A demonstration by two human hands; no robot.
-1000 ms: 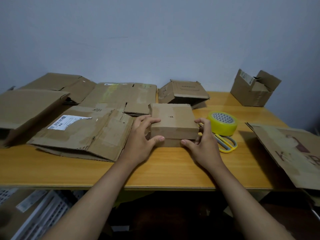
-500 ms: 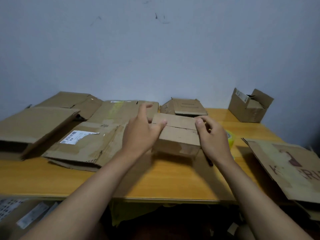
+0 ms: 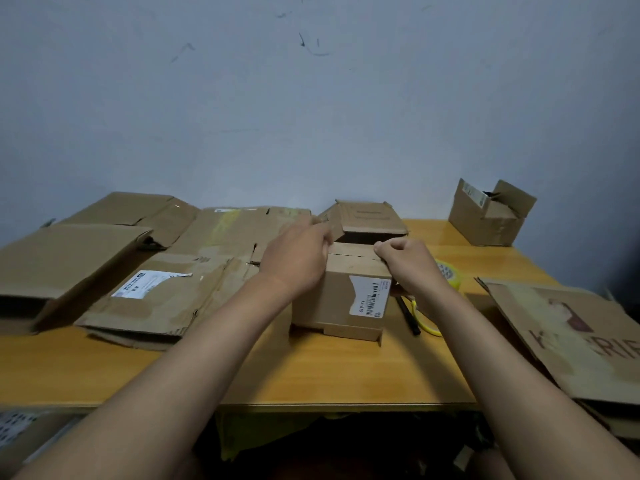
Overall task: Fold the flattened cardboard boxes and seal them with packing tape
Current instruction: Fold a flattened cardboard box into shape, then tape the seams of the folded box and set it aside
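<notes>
Gripping the small box (image 3: 341, 296) at mid-table, your left hand (image 3: 298, 258) and right hand (image 3: 403, 263) pin its top flaps; the tape roll (image 3: 450, 273) lies just right (nearest your right hand).

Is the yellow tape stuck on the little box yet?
No, the yellow tape roll lies on the table behind the right hand, apart from the small box.

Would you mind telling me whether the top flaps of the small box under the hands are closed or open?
Closed: the small box has its flaps lying flat, meeting at a seam, no tape visible.
</notes>
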